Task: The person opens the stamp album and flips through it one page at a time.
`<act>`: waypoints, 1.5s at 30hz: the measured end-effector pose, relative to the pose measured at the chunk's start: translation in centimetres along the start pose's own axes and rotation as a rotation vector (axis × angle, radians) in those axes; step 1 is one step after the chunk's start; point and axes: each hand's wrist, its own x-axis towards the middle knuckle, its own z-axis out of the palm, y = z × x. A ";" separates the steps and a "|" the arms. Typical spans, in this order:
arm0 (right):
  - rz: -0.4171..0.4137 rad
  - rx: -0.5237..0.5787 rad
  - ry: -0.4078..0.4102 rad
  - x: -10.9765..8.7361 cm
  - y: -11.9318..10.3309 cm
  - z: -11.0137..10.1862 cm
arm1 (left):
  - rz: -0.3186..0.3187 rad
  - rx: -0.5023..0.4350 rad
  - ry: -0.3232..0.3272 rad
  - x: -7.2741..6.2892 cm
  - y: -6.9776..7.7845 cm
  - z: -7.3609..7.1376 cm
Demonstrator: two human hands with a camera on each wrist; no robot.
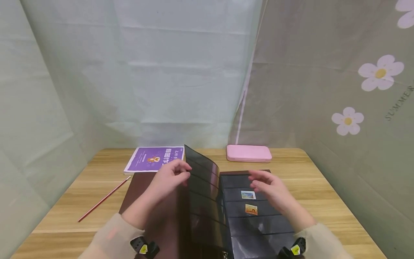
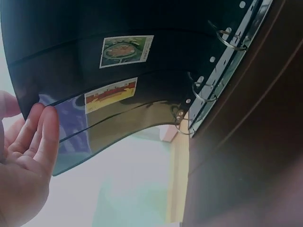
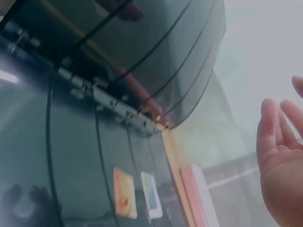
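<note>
A stamp album with a dark brown cover (image 1: 161,219) lies spread on the table. My left hand (image 1: 173,176) pinches the outer edge of a raised black pocket page (image 1: 205,194), which curves upright near the binding. In the left wrist view, that page's other face carries a green stamp (image 2: 125,50) and a red-and-yellow stamp (image 2: 111,96) in its strips. Metal rings (image 2: 229,41) hold the page. My right hand (image 1: 270,187), its fingers loosely bent and holding nothing, is over the right-hand page (image 1: 239,228). There sit a blue stamp (image 1: 248,195) and an orange stamp (image 1: 251,209).
A purple booklet (image 1: 140,162) lies behind the album at the left, partly covered by the raised page. A pink case (image 1: 249,153) stands at the back of the wooden table (image 1: 310,190). To the left rests a thin red pencil-like stick (image 1: 103,199).
</note>
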 end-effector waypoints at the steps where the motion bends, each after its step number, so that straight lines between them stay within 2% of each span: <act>1: 0.010 -0.022 0.012 -0.1 0.2 -0.2 | 0.002 0.012 -0.003 0.0 -0.1 -0.1; 8: 0.094 -0.198 0.094 -1.2 1.9 -2.0 | -0.028 0.042 -0.003 -0.7 -0.7 -0.8; 11: 0.142 -0.306 0.102 -1.9 2.8 -3.2 | -0.034 0.040 0.001 -0.9 -1.0 -1.0; 19: 0.242 -0.595 0.086 -3.6 5.1 -6.0 | -0.067 0.092 0.038 -1.7 -2.5 -1.6; 23: 0.263 -0.703 0.023 -4.3 5.9 -6.8 | -0.098 0.115 0.048 -2.1 -3.3 -1.9; 29: 0.263 -0.752 -0.006 -4.9 6.9 -7.4 | -0.149 0.092 0.058 -2.7 -3.9 -2.4; 34: 0.233 -0.772 -0.005 -4.9 7.3 -7.6 | -0.146 0.064 0.095 -3.2 -3.8 -2.8; 38: 0.242 -0.786 -0.003 -5.1 7.5 -7.8 | -0.139 0.057 0.140 -3.4 -3.9 -3.0; 45: 0.230 -0.788 -0.010 -5.4 7.6 -7.9 | -0.167 0.076 0.204 -3.9 -5.5 -4.0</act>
